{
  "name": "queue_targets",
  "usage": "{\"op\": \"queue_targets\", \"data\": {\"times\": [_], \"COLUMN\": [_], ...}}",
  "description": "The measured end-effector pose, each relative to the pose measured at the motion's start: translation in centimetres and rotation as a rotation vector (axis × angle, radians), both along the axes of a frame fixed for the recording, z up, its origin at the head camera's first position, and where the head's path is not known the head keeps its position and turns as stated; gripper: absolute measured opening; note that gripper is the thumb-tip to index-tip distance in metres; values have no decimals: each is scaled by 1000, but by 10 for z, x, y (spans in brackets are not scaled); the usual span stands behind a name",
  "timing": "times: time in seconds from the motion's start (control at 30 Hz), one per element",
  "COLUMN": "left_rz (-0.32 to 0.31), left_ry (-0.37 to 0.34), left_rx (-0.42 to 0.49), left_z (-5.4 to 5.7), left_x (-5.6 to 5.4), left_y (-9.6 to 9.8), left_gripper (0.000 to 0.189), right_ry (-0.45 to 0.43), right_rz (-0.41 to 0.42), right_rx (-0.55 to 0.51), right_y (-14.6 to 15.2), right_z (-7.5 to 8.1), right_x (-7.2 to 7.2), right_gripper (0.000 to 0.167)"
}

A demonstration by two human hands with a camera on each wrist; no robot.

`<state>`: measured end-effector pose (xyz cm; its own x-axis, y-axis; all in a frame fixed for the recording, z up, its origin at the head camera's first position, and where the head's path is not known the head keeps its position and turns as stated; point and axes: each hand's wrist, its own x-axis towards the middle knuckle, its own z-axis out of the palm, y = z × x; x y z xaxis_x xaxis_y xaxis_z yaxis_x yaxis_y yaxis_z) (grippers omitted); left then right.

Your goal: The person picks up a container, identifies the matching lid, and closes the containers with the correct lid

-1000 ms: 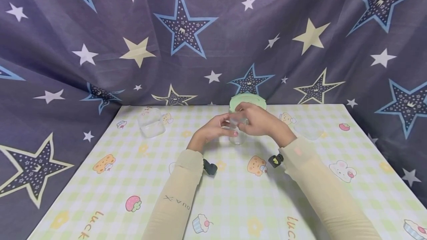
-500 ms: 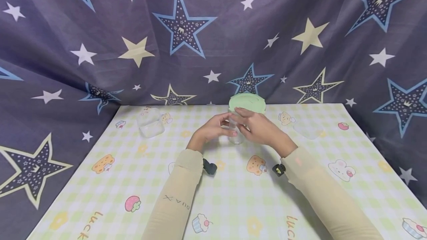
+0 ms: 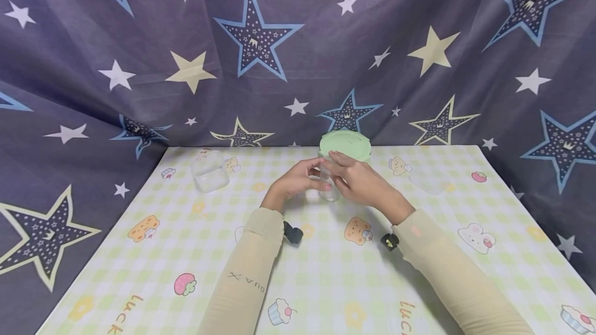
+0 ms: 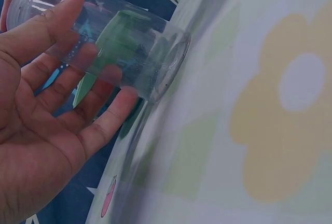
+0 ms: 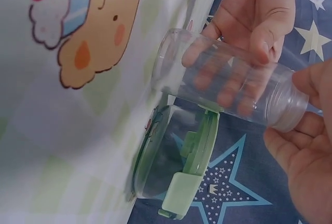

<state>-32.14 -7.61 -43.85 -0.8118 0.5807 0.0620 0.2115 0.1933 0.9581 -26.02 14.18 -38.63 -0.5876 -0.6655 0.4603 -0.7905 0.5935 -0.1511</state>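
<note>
A clear plastic jar (image 3: 330,196) stands upright near the back middle of the table. My left hand (image 3: 298,182) holds it round the side, the thumb across the wall and the fingers behind it, showing through the plastic in the left wrist view. At the top of the jar, my right hand (image 3: 360,180) pinches the clear cap (image 5: 288,105) between thumb and fingers. Close behind the jar is a clear food container (image 5: 165,149) with a pale green clip lid (image 3: 345,143); one of its clips sticks out to the side in the right wrist view.
A clear, rounded box (image 3: 211,173) sits at the back left of the table. Toward the back right lies a flat, see-through piece (image 3: 430,182), faint against the cloth. A star-patterned curtain (image 3: 298,56) hangs right behind the checked tablecloth (image 3: 186,242).
My right hand has turned at the jar's top: its wrist has swung slightly right and down, and its fingers lie straighter over the cap. The left hand and the jar stay in place.
</note>
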Motion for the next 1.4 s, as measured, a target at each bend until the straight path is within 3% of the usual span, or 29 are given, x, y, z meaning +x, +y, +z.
{"op": "queue_targets", "data": {"times": [0.2,0.53,0.8,1.2,1.4], "left_rz": [-8,-21,0,-3,14], "left_ry": [-19,-24,-33,-23,-8], "left_rx": [8,21,7,13,7], "left_z": [0,0,1,-1,-1], "left_x": [1,1,2,1,2], "left_y": [0,1,-1,-1,0], "left_gripper": [80,75,69,67,44], "right_ry": [-26,-76,-143,-197,-191], "right_rz": [35,105,111,90,62], "right_rx": [-5,-14,48,58,61], "right_y": [1,-1,-3,-5,-7], "right_z": [7,25,34,37,37], "right_x": [-2,-17,-23,-23,-23], "right_gripper": [41,30,34,33,32]}}
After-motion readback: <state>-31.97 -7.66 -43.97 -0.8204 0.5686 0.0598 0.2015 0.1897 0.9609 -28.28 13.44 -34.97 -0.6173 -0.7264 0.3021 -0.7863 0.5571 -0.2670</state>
